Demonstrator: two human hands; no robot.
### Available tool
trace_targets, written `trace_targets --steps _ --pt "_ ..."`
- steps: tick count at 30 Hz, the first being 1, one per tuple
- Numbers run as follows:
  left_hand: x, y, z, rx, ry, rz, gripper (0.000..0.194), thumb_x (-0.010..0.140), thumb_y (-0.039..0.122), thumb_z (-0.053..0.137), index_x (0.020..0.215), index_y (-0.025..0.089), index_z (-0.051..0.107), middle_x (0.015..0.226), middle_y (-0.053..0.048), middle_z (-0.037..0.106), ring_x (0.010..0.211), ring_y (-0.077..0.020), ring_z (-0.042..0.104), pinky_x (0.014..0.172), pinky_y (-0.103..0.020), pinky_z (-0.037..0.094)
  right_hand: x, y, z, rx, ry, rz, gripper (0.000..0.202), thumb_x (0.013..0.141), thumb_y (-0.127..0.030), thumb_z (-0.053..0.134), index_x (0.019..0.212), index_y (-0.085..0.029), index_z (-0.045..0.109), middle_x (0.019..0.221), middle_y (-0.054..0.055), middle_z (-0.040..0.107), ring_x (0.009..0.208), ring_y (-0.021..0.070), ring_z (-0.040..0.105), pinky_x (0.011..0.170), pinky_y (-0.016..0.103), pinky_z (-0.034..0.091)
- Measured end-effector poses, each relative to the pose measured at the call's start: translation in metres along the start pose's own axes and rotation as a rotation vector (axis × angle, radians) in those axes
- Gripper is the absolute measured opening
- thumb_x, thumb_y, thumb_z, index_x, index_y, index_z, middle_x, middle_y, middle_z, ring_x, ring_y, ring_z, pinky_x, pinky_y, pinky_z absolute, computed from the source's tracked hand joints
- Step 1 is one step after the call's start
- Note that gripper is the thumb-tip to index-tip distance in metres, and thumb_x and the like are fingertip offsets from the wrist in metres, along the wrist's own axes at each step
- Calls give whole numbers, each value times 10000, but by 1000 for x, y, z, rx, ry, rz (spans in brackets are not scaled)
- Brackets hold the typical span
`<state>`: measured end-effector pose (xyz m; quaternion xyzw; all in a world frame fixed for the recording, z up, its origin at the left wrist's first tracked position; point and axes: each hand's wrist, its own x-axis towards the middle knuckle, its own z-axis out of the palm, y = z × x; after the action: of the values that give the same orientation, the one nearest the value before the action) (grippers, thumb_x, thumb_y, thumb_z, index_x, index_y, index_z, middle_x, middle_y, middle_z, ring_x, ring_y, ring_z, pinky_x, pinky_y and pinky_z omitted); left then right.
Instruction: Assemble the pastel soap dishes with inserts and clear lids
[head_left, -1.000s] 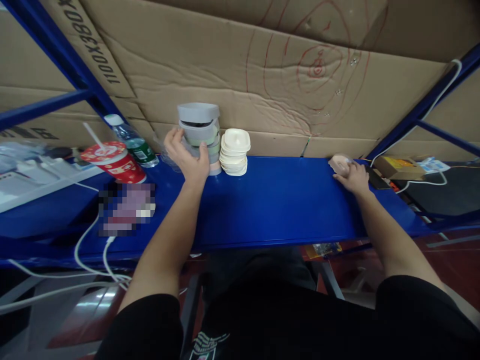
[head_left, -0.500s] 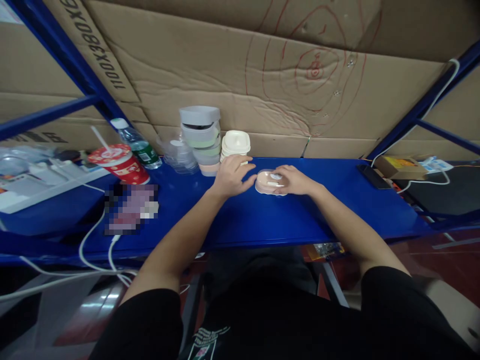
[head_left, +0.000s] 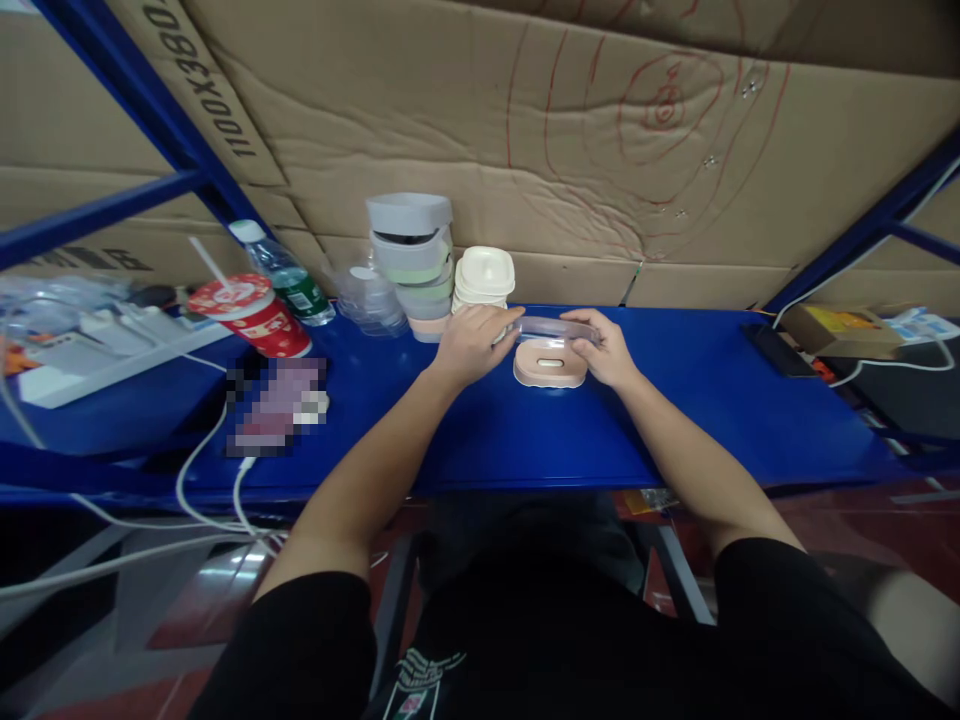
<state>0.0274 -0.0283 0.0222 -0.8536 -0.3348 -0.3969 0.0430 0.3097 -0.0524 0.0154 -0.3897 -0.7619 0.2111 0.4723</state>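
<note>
A clear plastic lid is held between my left hand and my right hand, tilted up above the table. My left fingers pinch its left edge, and my right thumb and fingers grip its right end. Just below it, a pinkish-beige oval piece with a slot in its top rests on the blue table. Behind my left hand stands a stack of cream containers. Left of that rises a stack of grey, green and peach containers, beside nested clear lids.
A red cup with a straw and a water bottle stand at the left. Near them are a blurred-out item, white cables and a power strip. A dark phone and a yellow-brown box lie at the right.
The clear lid has come up off the pinkish-beige piece. My left hand has moved right and taken its left edge. The view has shifted slightly.
</note>
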Motion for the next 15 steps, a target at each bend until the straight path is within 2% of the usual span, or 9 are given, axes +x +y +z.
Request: trace_targets --steps 2,4,6,8,10,11,12,13,15 --pt "-1 -5 -4 -18 166 -74 325 1048 368 535 1204 219 779 1119 -115 807 1045 -270 754 982 -448 567 1 -6 4 17 5 -30 948 805 -990 590 1436 -284 644 1302 131 780 1151 360 761 1015 545 609" --pt "0 -18 -12 -45 387 -202 264 1023 360 577 1134 216 769 1072 -98 789 992 -250 745 933 -421 581 1 -7 5 -10 -8 -67 998 795 -967 640 1530 -297 571 1386 142 745 1191 363 745 1050 557 594" --pt "4 -37 -26 -72 637 -411 223 1026 336 590 1145 209 729 1094 -78 752 950 -214 730 868 -372 587 2 -3 4 -79 -7 -84 955 821 -898 694 1549 -294 556 1418 149 727 1189 358 740 1069 571 583" --pt "11 -56 -44 -133 894 -651 223 1066 260 518 1219 186 662 1145 -64 707 796 -138 683 756 -307 572 2 5 2 -147 8 -73 862 866 -824 711 1523 -281 582 1406 153 730 1152 350 745 1056 585 588" --pt "16 -73 -63 -216 1103 -818 220 1080 160 439 1223 136 605 1195 -78 676 627 -66 559 645 -264 532 3 14 -1 -192 10 -42 785 897 -771 706 1494 -271 608 1394 154 732 1115 345 749 1015 592 607" --pt "17 -78 -72 -238 1172 -884 205 1076 128 428 1202 116 590 1215 -93 665 579 -45 499 605 -256 512 3 18 -2 -208 6 -24 756 904 -749 706 1484 -271 617 1390 153 731 1099 342 750 987 590 620" --pt "16 -82 -80 -256 1188 -913 189 1074 118 441 1195 108 585 1233 -102 659 567 -35 471 589 -250 503 3 22 -3 -223 -4 -5 733 907 -725 712 1477 -274 624 1388 151 729 1091 342 749 953 584 632" --pt "15 -83 -87 -267 1155 -911 167 1075 134 474 1193 114 590 1228 -97 663 570 -34 466 583 -246 501 3 26 -3 -235 -13 12 713 907 -701 720 1473 -276 630 1388 149 725 1088 343 747 919 575 643" --pt "8 -79 -96 -291 992 -827 160 1074 229 572 1200 142 614 1177 -73 686 609 -51 506 594 -243 513 2 31 -4 -254 -30 28 683 905 -650 735 1466 -273 639 1385 149 718 1083 345 746 878 563 652"
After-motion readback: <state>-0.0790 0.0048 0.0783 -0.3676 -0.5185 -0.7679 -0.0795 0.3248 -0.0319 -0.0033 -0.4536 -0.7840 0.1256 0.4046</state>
